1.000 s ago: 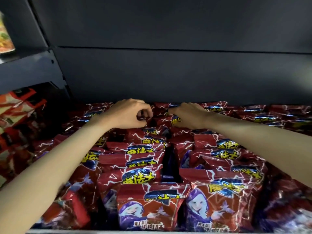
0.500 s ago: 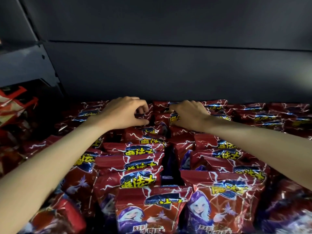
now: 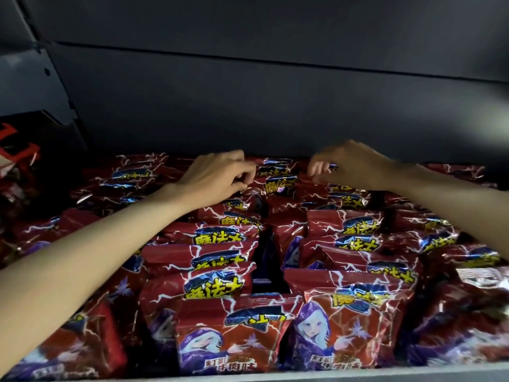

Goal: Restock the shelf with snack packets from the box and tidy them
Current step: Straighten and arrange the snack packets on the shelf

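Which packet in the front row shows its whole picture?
The front packet left of the middle gap: its hooded figure shows fully; packets behind show only tops.

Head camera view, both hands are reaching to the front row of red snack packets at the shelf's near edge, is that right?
Not quite. The head view shows the left hand and right hand reaching to the back row of red snack packets, near the shelf's dark rear wall, not the front row at the near edge. The front packets lie untouched beneath the forearms.
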`<act>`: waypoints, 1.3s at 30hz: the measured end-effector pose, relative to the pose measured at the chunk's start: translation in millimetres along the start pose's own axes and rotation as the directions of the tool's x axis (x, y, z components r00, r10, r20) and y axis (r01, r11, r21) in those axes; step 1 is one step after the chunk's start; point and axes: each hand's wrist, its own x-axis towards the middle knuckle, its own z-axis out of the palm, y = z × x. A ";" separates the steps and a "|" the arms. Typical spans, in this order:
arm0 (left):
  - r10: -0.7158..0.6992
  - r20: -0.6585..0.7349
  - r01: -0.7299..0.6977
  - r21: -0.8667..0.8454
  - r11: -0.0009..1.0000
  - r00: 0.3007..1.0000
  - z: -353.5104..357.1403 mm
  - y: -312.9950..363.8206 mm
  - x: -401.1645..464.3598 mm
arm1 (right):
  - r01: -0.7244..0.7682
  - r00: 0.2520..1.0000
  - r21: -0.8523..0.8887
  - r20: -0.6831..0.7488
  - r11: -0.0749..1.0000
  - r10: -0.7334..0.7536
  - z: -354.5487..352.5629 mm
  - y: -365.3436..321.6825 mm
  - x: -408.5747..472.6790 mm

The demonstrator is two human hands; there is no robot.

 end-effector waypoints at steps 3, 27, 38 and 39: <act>0.025 0.025 -0.026 0.036 0.999 0.999 1.9 0.3 0.6 | -0.045 0.987 -0.155 0.146 0.987 0.068 -6.5 5.1 -1.1; -0.020 0.245 0.038 -0.069 0.997 0.969 -10.1 -1.9 -7.4 | -0.002 0.968 -0.233 0.242 0.972 0.060 2.2 -14.7 2.6; -0.088 0.142 0.108 -0.140 0.984 0.986 -5.0 -0.1 -9.5 | 0.093 0.994 -0.112 0.069 0.989 -0.086 25.5 -62.5 44.6; -0.095 0.126 0.112 -0.141 0.984 0.988 -4.5 0.5 -9.2 | 0.093 0.993 -0.101 0.076 0.991 -0.086 26.5 -62.6 45.4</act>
